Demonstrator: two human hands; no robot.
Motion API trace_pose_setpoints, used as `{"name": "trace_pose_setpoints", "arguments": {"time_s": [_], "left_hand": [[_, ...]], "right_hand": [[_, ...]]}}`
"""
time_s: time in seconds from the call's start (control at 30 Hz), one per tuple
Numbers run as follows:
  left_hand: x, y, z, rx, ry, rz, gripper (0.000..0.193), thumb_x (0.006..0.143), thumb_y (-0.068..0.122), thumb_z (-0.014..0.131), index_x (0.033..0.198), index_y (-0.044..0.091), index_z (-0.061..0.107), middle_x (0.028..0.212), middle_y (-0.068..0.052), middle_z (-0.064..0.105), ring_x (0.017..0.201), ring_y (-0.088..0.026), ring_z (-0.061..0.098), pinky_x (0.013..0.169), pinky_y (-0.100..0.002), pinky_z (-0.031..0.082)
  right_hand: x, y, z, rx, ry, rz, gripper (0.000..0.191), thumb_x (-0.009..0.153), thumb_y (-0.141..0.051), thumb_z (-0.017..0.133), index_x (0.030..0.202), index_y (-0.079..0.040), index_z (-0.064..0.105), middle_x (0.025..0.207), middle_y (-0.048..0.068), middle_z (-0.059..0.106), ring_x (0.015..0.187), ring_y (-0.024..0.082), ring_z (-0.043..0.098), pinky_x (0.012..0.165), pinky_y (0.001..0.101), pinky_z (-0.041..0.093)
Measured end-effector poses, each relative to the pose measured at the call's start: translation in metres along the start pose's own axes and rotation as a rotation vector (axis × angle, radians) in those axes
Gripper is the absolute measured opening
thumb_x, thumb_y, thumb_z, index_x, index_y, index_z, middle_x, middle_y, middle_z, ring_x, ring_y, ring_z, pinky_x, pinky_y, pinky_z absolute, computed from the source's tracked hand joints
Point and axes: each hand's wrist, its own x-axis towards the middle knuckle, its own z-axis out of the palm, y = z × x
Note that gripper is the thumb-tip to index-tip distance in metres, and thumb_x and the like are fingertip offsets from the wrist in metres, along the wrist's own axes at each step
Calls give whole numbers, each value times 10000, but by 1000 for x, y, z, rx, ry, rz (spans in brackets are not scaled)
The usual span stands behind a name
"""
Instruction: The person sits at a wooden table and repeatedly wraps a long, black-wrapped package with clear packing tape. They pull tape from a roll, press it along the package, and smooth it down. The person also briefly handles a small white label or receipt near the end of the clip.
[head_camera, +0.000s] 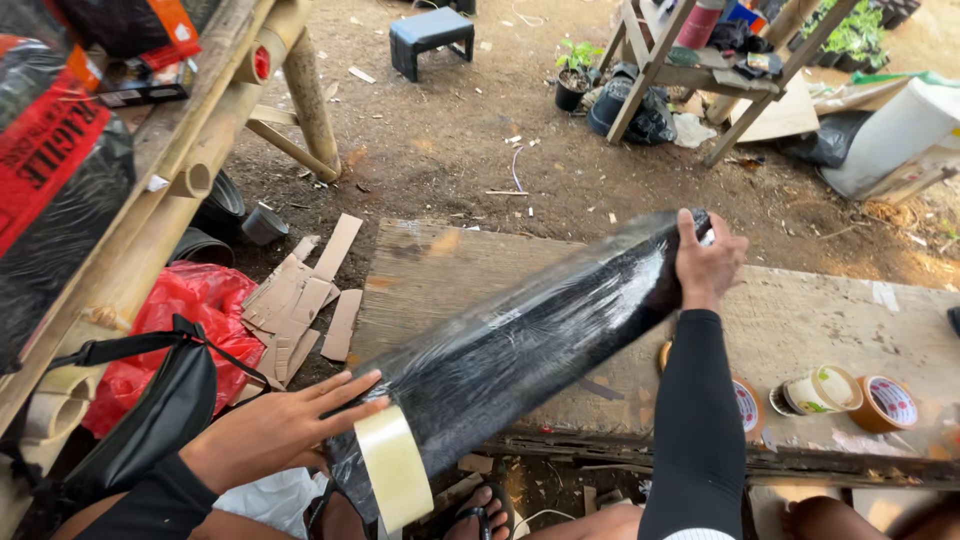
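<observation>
Far end of black wrapped roll behind right hand.

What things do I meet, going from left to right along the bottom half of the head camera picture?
Black waist bag → left hand → clear tape band → black wrapped parcel → right hand → white tape roll → brown tape roll.

Glossy black roll, red bag
</observation>
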Motion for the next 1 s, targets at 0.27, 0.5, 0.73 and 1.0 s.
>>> {"name": "trace_pose_setpoints", "arguments": {"time_s": [0.27, 0.5, 0.73, 1.0], "left_hand": [[4, -31, 7, -357, 293, -49, 1001, 671, 176, 905, 1515, 233, 368, 1254, -111, 698, 1082, -331, 706, 867, -434, 570], [-6, -44, 11, -373, 283, -240, 1015, 654, 180, 918, 1515, 197, 381, 1075, -218, 704, 1054, -402, 680, 848, -482, 522], [1, -37, 27, -531, 325, 22, 1296, 575, 407, 948, 1545, -30, 208, 1514, -271, 378, 1404, -397, 378, 1114, -416, 350], [14, -23, 63, -384, 437, -139, 1531, 594, 774, 859, 1520, -170, 87, 1531, -360, 300, 1450, -463, 295, 1203, -442, 292]], "right_hand": [[-6, 15, 11, -141, -23, -198, 629, 896, -678, 719, 1281, -181, 731, 1266, 219, 604, 1220, 429, 544, 1027, 600, 362], [-141, -65, 21, 421, -405, -825, 210, 1026, -266, 600, 1036, -69, 672, 1033, 139, 665, 1055, 310, 613, 946, 439, 466], [-334, -97, 11, 584, -817, -912, 379, 1045, -366, 545, 1159, -36, 692, 1070, 120, 755, 1021, 224, 678, 1018, 466, 445], [-359, -90, 1, 869, -973, -344, 395, 1078, -359, 462, 1143, -13, 641, 976, 60, 679, 902, 99, 564, 815, 270, 475]]}}
